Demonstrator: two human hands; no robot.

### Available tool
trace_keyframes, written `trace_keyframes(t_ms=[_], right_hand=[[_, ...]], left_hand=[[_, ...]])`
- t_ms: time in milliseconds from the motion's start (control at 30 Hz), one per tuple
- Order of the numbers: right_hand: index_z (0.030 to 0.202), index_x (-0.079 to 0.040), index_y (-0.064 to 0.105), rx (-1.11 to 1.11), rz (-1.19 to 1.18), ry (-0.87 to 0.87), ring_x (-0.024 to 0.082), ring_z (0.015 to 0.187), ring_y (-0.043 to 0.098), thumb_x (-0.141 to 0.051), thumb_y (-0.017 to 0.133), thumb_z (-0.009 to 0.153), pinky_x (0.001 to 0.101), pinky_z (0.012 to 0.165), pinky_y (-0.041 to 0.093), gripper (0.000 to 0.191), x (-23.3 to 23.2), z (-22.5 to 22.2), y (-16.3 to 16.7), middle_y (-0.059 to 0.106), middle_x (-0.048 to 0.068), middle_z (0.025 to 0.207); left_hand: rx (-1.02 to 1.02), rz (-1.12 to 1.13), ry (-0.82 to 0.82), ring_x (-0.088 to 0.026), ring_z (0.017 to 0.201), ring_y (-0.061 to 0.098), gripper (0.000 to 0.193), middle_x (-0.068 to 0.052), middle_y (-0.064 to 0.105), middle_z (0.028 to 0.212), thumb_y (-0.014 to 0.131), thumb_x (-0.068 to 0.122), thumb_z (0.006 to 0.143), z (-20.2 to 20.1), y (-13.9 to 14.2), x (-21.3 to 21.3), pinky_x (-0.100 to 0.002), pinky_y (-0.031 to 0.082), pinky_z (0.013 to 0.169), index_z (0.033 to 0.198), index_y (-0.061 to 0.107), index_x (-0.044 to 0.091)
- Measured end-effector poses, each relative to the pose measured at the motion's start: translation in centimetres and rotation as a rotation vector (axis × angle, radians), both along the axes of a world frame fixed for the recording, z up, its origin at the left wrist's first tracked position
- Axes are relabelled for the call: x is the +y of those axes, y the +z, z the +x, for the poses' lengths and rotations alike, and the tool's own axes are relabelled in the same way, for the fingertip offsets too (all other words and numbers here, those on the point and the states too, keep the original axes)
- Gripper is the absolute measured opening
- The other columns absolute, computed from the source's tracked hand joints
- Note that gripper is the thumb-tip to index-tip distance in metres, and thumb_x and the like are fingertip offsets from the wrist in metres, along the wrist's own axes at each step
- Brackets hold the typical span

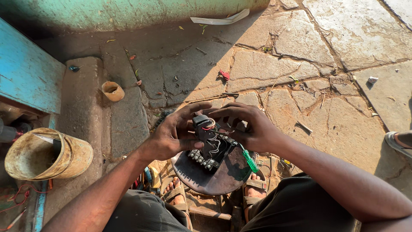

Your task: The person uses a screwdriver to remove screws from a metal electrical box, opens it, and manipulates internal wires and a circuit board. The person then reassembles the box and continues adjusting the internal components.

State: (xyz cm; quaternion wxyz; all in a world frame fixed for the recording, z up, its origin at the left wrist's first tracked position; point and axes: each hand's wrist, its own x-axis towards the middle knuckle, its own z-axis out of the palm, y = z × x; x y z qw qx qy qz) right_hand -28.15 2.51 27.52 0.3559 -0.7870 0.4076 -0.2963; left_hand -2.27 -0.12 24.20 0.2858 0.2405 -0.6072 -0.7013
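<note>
My left hand (174,133) and my right hand (249,126) meet over a round dark brown plate (214,176) held above my knees. On it sits a black switch part (210,144) with a row of terminals and red and white wires. Both hands grip the top of this black part, fingers curled around it. A green-handled screwdriver (249,160) is tucked under my right palm, its handle pointing down and right. My sandalled feet (253,189) show below the plate.
A dirty tan bucket (47,154) lies on its side at the left, by a blue box (25,73). A small cup (113,91) stands on the stone step. Cracked stone paving lies ahead, with another person's sandalled foot (399,141) at the right edge.
</note>
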Motion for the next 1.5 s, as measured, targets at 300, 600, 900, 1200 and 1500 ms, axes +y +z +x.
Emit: trace_keyframes(t_ms=[300,600,900,1200,1500], right_hand=[[0.123,-0.010,0.071,0.030,-0.373,0.045,0.027,0.107,0.070,-0.016,0.085,0.078,0.0411,0.090,0.057,0.047,0.9,-0.3,0.0,0.073,0.009,0.119],[0.118,-0.010,0.074,0.045,-0.356,-0.011,0.028,0.102,0.071,-0.020,0.088,0.076,0.0403,0.085,0.057,0.045,1.2,-0.2,0.2,0.073,0.008,0.113],[0.122,-0.010,0.071,0.009,-0.144,-0.056,0.020,0.096,0.071,-0.018,0.085,0.079,0.0335,0.074,0.060,0.046,0.7,0.2,-0.1,0.069,0.007,0.108],[0.110,-0.004,0.074,-0.017,-0.166,-0.264,0.016,0.081,0.074,-0.015,0.083,0.083,0.0288,0.067,0.060,0.030,-0.4,0.9,-1.9,0.071,0.007,0.101],[0.101,-0.005,0.079,0.065,-0.133,-0.427,0.017,0.064,0.068,-0.021,0.084,0.082,0.0312,0.058,0.053,0.026,0.1,2.1,-1.3,0.071,0.009,0.084]], left_hand=[[0.021,-0.106,-0.041,-0.020,0.121,0.069,0.074,-0.017,0.067,0.133,0.083,-0.005,0.081,0.4,-0.6,0.0,-0.038,0.056,0.107,0.148,0.053,0.005],[0.217,-0.067,-0.139,-0.018,0.140,0.055,0.054,-0.006,0.046,0.157,0.072,-0.004,0.091,0.2,0.0,0.4,-0.037,0.055,0.116,0.140,0.052,0.008],[0.023,-0.065,0.052,-0.017,0.132,0.059,0.066,-0.007,0.058,0.128,0.070,-0.010,0.085,-0.2,-0.5,0.2,-0.036,0.054,0.105,0.144,0.048,0.010],[-0.111,-0.185,0.296,-0.017,0.115,0.074,0.043,-0.010,0.079,0.122,0.069,0.000,0.093,-2.0,-1.9,-0.4,-0.034,0.059,0.107,0.135,0.067,-0.001],[-0.069,-0.332,0.343,-0.014,0.100,0.072,0.044,-0.008,0.075,0.107,0.079,0.000,0.081,-4.3,-2.4,0.5,-0.031,0.061,0.096,0.123,0.066,0.000]])
